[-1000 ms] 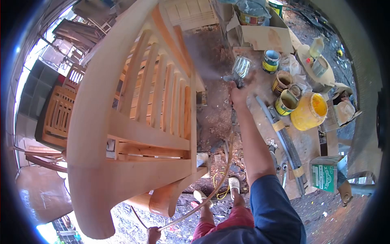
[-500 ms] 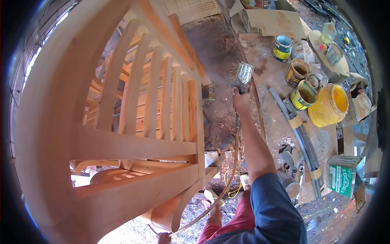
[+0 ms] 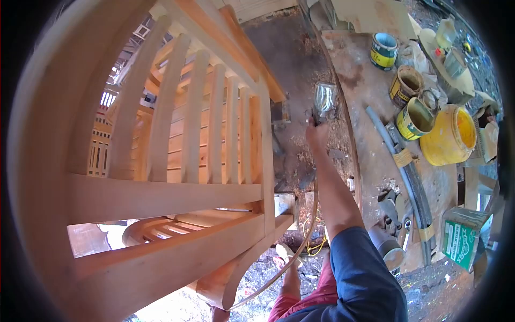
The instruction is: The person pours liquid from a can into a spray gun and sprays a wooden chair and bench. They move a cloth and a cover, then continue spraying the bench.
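Note:
My right hand is wrapped round the grip of a spray gun with a shiny silver cup, stretched out to the right of a slatted wooden bench. A pale mist hangs around the gun's front. From its grip an air hose runs down and curves left past my legs. At the bottom edge my left hand is closed on that hose, only partly in view below the bench's curved arm. The bench is bare pale wood with upright slats.
To the right a worktable bears open paint cans, a yellow bucket, taped pipes and a grey cylinder. A green and white tin stands at its near right corner. Yellow cord lies near my feet.
The view has shifted, so the table and cans sit farther right. My right hand still holds the spray gun, its cup now more upright in view. The left hand stays low on the hose.

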Demonstrator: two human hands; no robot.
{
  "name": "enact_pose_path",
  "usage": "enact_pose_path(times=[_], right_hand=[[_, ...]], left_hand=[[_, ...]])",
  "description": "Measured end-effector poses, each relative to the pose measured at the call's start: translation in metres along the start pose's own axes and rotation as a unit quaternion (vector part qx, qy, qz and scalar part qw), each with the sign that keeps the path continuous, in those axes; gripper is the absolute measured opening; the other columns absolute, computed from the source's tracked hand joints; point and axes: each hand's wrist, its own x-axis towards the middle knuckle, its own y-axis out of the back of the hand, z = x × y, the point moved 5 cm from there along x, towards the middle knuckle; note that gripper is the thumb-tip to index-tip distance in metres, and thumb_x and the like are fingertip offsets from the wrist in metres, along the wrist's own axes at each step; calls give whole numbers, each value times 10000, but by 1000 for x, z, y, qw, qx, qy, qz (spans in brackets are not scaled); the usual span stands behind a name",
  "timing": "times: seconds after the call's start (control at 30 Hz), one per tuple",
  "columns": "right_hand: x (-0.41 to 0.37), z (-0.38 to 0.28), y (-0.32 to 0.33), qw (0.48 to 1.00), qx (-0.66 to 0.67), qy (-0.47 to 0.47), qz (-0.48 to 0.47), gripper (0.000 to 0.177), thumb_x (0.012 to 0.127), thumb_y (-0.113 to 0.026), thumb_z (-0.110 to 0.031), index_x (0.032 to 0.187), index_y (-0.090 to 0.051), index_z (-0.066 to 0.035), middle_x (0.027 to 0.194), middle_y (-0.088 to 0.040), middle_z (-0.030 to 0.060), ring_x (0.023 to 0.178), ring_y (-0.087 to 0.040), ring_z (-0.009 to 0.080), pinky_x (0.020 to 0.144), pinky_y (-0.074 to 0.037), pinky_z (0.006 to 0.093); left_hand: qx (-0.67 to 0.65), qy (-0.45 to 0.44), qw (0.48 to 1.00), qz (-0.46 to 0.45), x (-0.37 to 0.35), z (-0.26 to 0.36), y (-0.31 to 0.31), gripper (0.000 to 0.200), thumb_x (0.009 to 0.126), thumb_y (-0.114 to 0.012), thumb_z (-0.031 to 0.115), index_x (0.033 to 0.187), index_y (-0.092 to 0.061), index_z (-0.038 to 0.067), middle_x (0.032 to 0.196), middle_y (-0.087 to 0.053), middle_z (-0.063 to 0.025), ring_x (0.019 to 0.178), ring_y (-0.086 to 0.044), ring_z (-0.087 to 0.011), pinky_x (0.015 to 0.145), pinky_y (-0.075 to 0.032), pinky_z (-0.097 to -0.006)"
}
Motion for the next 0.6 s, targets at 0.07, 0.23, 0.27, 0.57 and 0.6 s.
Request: enact_pose_path(times=[0.07, 0.23, 0.27, 0.57, 0.6], right_hand=[[5, -18, 4, 1000, 7, 3, 0, 436, 845, -619, -346, 851, -644, 89, 830, -638, 299, 868, -621, 448, 717, -472, 491], [26, -81, 24, 994, 96, 7, -59, 444, 820, -671, -331, 839, -630, 111, 753, -636, 280, 772, -651, 407, 699, -473, 477], [39, -86, 18, 992, 115, 26, -48, 393, 838, -664, -308, 781, -603, 77, 677, -592, 206, 646, -590, 322, 583, -433, 431], [26, -256, 59, 893, 408, -41, -183, 231, 917, -595, -250, 810, -548, -51, 564, -480, 16, 368, -401, 106, 315, -273, 281], [20, -275, 71, 877, 436, -33, -198, 243, 917, -594, -233, 780, -538, -40, 574, -496, 30, 361, -403, 107, 312, -275, 283]], left_hand=[[23, -23, 999, 24, 6, 2, 5, 165, 838, -534, 91, 960, -634, 42, 917, -622, -167, 911, -566, -331, 886, -398, -456], [-39, 3, 998, 41, 21, 24, 21, 190, 798, -541, 75, 942, -653, 22, 904, -636, -204, 880, -585, -357, 817, -434, -458], [-48, 5, 998, 46, 22, 31, 26, 195, 790, -542, 71, 938, -657, 18, 901, -639, -212, 874, -589, -362, 803, -441, -458], [-82, 3, 993, 87, 23, 83, 66, 263, 756, -556, 67, 990, -671, 32, 965, -636, -247, 960, -562, -409, 860, -445, -468], [-46, -2, 996, 76, 24, 90, 72, 274, 769, -549, 99, 1005, -681, 58, 962, -640, -239, 939, -582, -401, 841, -465, -472]])
